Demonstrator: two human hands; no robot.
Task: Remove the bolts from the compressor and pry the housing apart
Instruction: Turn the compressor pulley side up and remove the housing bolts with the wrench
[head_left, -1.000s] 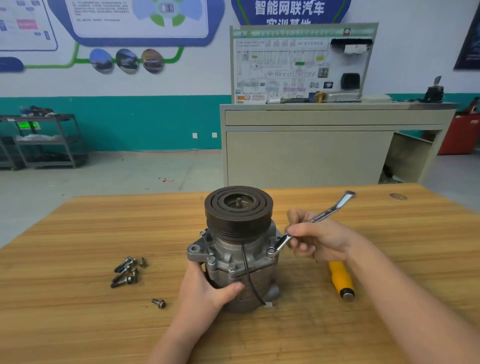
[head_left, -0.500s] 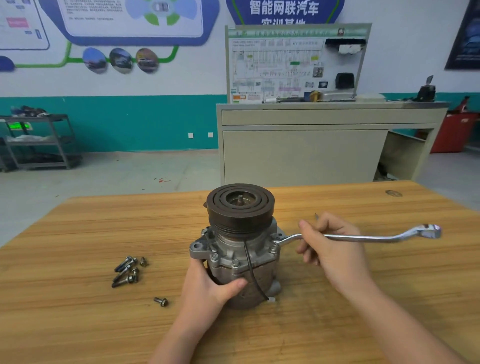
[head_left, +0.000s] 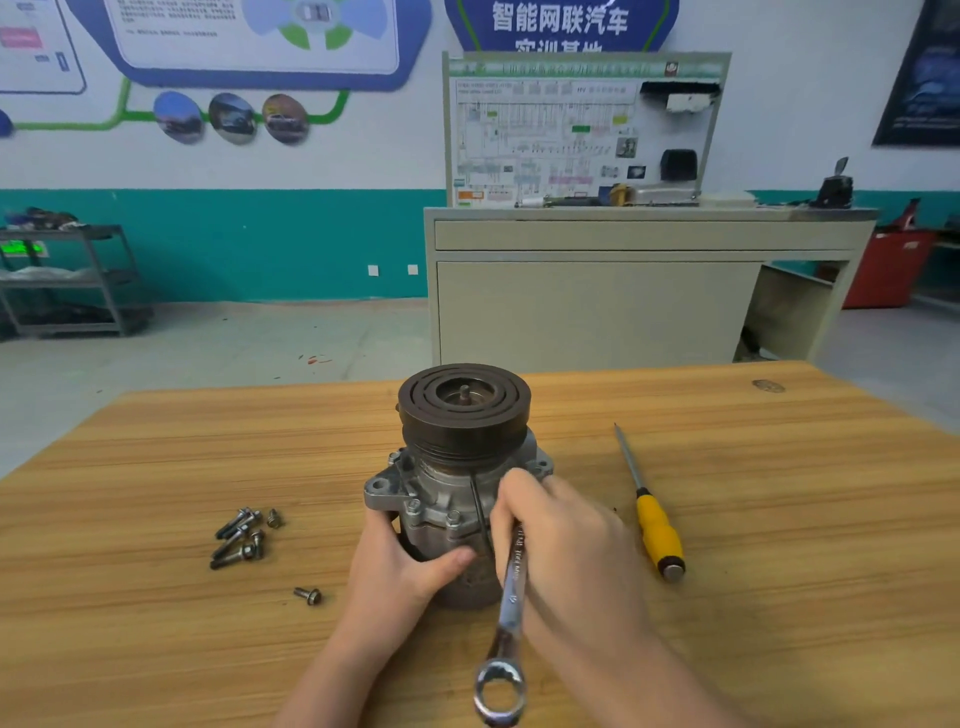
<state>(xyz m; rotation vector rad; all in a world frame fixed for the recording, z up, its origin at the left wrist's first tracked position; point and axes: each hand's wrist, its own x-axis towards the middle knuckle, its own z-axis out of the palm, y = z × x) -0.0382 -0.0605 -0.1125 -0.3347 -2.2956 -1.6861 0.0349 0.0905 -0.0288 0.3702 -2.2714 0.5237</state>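
Fingers of my right hand (head_left: 563, 535) are curled round the shank of the wrench (head_left: 511, 587), gripping it up near the compressor; the wrench's far end is hidden behind the hand, and its free ring end hangs low toward me. Left hand (head_left: 400, 564) wraps the lower body of the compressor (head_left: 457, 483), thumb across the front and the other fingers out of sight round the back.

Going big to small, all placed vs the compressor: the wooden table (head_left: 156, 467) it stands on. The compressor itself sits upright about mid-table, nearer my edge. Up top there's a dark pulley w/ concentric rings and a short shaft stub in the centre. Below that is a grey cast-metal housing w/ a flanged collar, mounting ears and a few bolt heads visible round the flange. A thin black wire runs down the front. The lower body looks darker and grimy.

Right of the compressor, apart from it, lies a screwdriver (head_left: 655, 525) w/ a yellow handle, tip pointing away from me. Left of it, well apart, is a cluster of removed bolts (head_left: 241, 538), approx five, can't count exactly. One single bolt (head_left: 308, 595) lies between that cluster and my left wrist.
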